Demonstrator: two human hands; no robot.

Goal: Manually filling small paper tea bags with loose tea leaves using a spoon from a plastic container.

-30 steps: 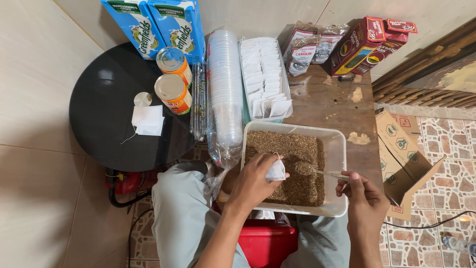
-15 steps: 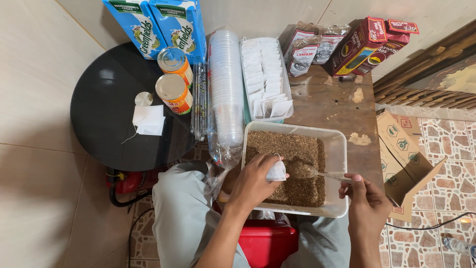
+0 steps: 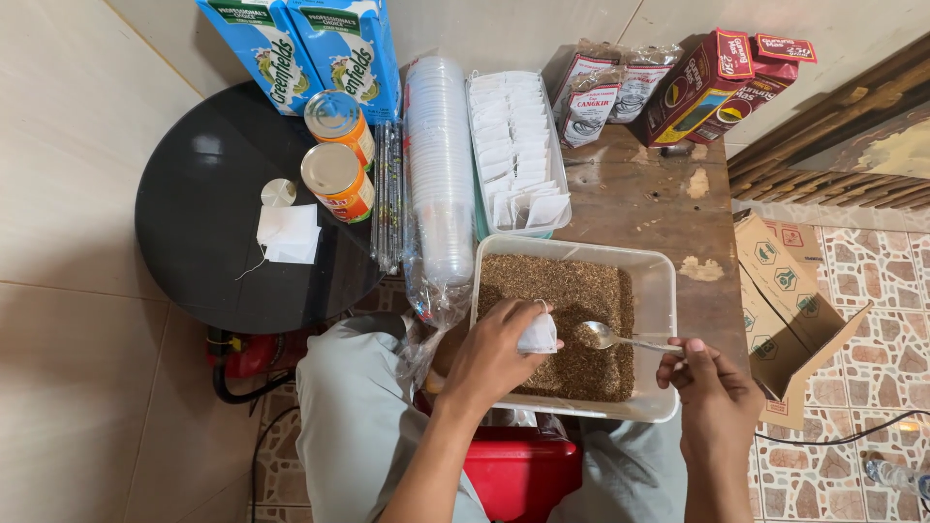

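Observation:
A clear rectangular tub [image 3: 665, 291] of loose brown tea leaves [image 3: 567, 291] rests on my lap and the wooden table's edge. Over the leaves, my left hand [image 3: 499, 351] pinches a small white filter bag [image 3: 539, 335] with its mouth turned to the right. In my right hand [image 3: 712, 389] is the handle of a metal spoon [image 3: 610, 338], whose bowl carries a little tea and sits just right of the bag.
A tray of empty white filter bags [image 3: 513, 145], a sleeve of stacked plastic cups [image 3: 438, 165], straws [image 3: 387, 194], two cans [image 3: 337, 155], milk cartons [image 3: 310, 53] and tea packets [image 3: 668, 87] stand behind. Filled bags [image 3: 288, 232] lie on the round black table [image 3: 194, 242]. A cardboard box [image 3: 790, 300] is at right.
The spoon has lifted slightly out of the leaves toward the bag's mouth. My left hand holds the bag in about the same place.

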